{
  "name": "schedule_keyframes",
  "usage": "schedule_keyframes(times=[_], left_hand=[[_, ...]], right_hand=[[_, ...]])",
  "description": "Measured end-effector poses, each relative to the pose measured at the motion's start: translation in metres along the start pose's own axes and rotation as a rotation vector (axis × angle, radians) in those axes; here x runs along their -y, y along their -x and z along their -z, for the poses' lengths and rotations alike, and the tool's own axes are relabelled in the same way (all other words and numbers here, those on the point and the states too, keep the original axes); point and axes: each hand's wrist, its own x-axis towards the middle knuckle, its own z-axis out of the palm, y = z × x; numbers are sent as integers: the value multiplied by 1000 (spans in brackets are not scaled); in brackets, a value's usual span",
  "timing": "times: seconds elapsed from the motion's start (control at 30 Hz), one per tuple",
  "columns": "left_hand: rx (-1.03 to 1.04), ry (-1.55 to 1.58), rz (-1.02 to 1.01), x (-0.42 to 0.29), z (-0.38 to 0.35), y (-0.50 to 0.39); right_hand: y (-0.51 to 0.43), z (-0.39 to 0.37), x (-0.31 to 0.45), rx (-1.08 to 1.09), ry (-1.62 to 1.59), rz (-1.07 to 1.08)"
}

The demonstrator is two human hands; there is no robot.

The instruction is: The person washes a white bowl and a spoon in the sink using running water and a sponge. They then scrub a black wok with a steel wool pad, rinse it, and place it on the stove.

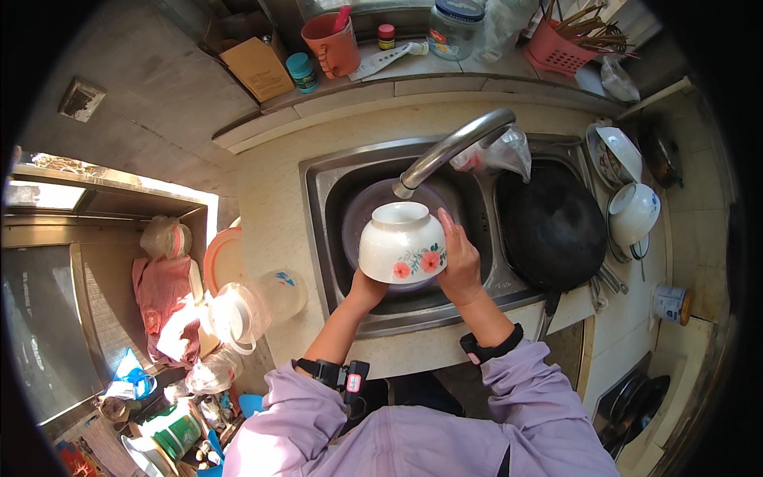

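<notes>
A white porcelain bowl with red flowers (396, 238) is upside down between my hands, its foot ring facing up. Below and to its left, my left hand (368, 289) grips it, with the fingers hidden behind the bowl. My right hand (462, 257) holds the bowl's right side, thumb side up. Just above the foot ring is the mouth of a curved metal faucet (450, 152); I see no clear stream of water. Under the bowl, a purplish plastic basin (357, 206) sits in the stainless steel sink (325, 179).
A black wok (551, 226) lies over the right sink bowl, its handle towards me. White bowls (633, 213) are stacked at the right. Plastic pitchers (238, 316) stand left of the sink. A ledge behind carries a pink mug (331, 46), a glass jar (455, 33) and a chopstick basket (557, 50).
</notes>
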Motion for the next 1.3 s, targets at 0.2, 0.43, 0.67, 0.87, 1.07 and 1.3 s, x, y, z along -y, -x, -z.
schedule_keyframes(times=[0.2,0.43,0.67,0.87,1.07,1.3], left_hand=[[92,-255,-8,-16,12,19],[1,-272,84,-23,31,47],[-182,-200,77,-30,49,59],[-295,-264,-138,-71,53,62],[-356,-144,-173,-126,67,72],[-275,-17,-66,-148,72,91]], right_hand=[[2,8,6,-18,13,47],[7,15,19,-39,77,98],[21,17,16,-31,136,125],[37,1,11,-23,169,-40],[65,-2,65,605,-633,-977],[87,-41,136,1233,-659,-950]])
